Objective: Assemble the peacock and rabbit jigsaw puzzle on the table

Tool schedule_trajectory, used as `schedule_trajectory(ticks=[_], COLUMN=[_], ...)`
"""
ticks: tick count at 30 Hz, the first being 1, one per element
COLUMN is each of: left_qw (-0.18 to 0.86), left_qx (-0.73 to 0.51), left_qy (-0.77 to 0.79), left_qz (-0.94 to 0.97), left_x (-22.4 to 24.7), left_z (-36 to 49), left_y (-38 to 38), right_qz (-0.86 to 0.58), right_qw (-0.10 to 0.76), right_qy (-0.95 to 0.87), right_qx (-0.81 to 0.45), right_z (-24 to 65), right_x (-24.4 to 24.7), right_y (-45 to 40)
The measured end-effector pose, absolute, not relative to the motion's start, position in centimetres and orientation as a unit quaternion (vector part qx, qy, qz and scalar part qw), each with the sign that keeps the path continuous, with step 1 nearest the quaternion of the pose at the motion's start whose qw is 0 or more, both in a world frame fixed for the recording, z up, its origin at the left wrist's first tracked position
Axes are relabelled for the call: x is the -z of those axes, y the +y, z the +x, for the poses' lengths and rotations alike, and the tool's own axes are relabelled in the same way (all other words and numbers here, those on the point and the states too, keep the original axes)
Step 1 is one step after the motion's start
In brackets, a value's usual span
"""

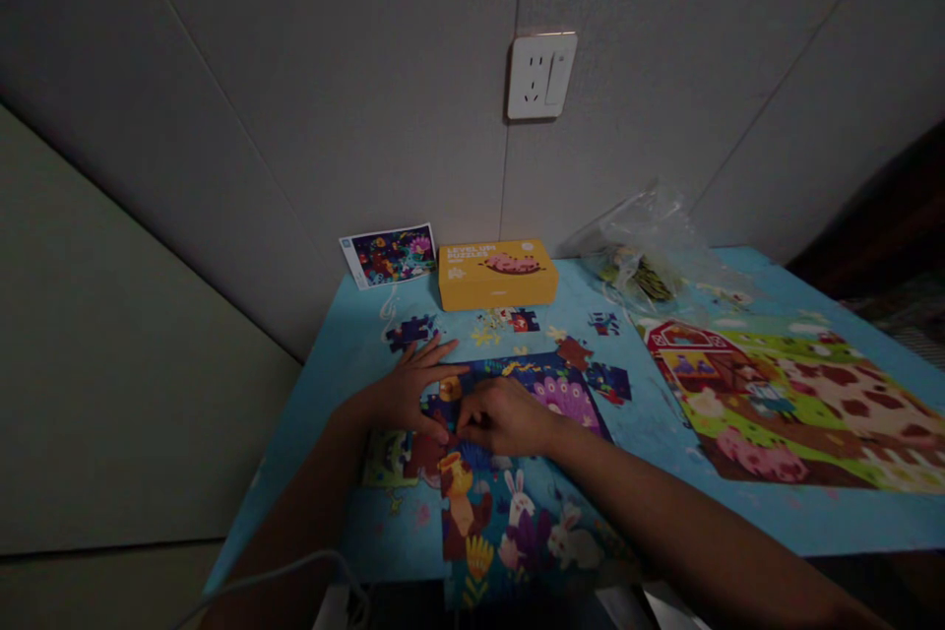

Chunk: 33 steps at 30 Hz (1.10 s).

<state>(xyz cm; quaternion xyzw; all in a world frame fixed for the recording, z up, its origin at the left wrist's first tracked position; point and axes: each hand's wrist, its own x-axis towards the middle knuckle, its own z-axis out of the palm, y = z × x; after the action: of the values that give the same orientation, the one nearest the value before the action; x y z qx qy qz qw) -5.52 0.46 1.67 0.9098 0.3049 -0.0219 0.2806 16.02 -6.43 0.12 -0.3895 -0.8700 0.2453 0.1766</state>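
Note:
A partly joined jigsaw puzzle (517,482) with rabbits, a bear-like animal and a purple peacock lies on the blue table. My left hand (413,392) rests at its upper left edge, fingers spread and thumb toward the middle. My right hand (506,415) is over the puzzle's left part, thumb and forefinger pinched together close to the left thumb. Whatever is between those fingertips is hidden. Joined puzzle pieces (389,458) in green and brown lie left of the puzzle, partly beneath my left hand and wrist.
Loose puzzle pieces (608,381) lie around the puzzle. A yellow puzzle box (497,276) and a picture card (391,256) stand near the wall. A clear plastic bag (642,261) with contents sits at the back right. A farm-scene puzzle (797,404) covers the right side.

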Motion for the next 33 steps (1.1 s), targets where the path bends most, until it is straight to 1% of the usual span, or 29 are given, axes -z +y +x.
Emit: schedule_trajectory(ticks=[17,24,33], left_qw=[0.275,0.279,0.278], left_qx=[0.013,0.017,0.005], left_qy=[0.308,0.293,0.279], left_qz=[0.911,0.914,0.919], left_x=[-1.6,-1.6,-1.4], left_z=[-5.4,-5.7,-6.0], left_y=[0.3,0.6,0.7], right_qz=[-0.409,-0.427,-0.409], right_qw=[0.156,0.157,0.123], right_qy=[-0.864,-0.864,-0.883], right_qx=[-0.249,-0.219,-0.193], right_z=[15.8,15.6,15.1], right_x=[-0.7,-1.0,-2.4], right_y=[-6.4,-7.0,-7.9])
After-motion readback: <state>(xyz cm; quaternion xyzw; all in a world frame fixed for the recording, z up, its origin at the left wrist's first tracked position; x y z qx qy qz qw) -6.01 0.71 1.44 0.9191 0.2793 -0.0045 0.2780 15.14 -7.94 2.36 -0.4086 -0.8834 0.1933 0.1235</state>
